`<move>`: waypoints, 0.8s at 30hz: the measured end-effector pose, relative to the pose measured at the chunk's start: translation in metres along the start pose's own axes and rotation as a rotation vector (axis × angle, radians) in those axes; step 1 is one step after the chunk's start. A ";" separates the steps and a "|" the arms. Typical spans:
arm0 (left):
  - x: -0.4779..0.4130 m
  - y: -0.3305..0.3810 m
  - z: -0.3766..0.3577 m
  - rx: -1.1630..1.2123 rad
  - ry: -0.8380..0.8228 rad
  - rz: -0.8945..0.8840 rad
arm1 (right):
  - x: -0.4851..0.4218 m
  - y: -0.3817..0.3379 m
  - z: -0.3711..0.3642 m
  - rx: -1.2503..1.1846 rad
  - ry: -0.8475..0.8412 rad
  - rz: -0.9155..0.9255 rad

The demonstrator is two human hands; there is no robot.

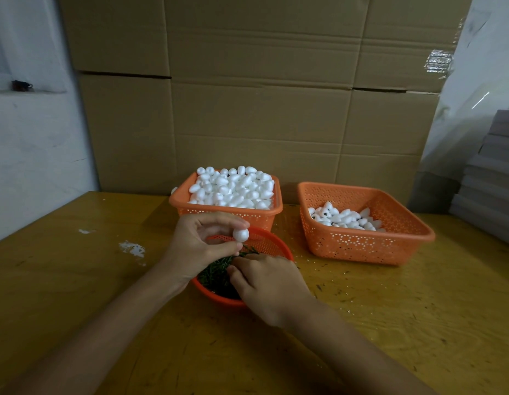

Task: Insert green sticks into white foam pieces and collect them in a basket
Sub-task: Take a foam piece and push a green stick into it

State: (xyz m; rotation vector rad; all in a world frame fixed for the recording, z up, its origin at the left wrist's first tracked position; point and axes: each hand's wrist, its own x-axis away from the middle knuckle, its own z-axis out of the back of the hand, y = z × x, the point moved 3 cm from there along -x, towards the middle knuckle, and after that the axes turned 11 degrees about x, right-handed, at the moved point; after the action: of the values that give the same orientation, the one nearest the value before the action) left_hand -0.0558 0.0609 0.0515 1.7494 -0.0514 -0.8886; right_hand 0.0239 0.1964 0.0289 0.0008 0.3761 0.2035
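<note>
Pinching a foam piece (241, 234) in your left hand (196, 246) above the bowl (278, 241), you are resting your right hand (266, 285), grip unclear, on green sticks (214, 276) below.

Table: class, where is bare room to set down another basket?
Free: the table left of the round basket, and the near right in front of the right square basket. Crowded: the middle, where the left hand pinches a foam piece and the right hand reaches among green sticks.

left hand (203, 246) pinches one white foam piece (241, 234) above round bowl (271, 242) | right hand (269, 283) reaches into green sticks (216, 273) | two orange baskets hold foam, on desk (76, 280)
</note>
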 end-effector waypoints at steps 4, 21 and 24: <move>-0.001 -0.001 0.000 -0.040 0.000 0.003 | 0.000 0.001 0.000 -0.003 0.004 0.003; 0.000 0.001 -0.002 -0.093 -0.009 0.014 | -0.008 0.014 0.001 -0.225 -0.144 -0.095; 0.000 0.000 -0.001 -0.085 -0.004 0.022 | -0.008 0.016 -0.002 -0.294 -0.118 -0.110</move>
State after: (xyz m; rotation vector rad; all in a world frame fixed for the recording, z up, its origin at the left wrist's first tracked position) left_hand -0.0557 0.0615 0.0513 1.6652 -0.0349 -0.8657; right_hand 0.0126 0.2103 0.0309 -0.2955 0.2254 0.1481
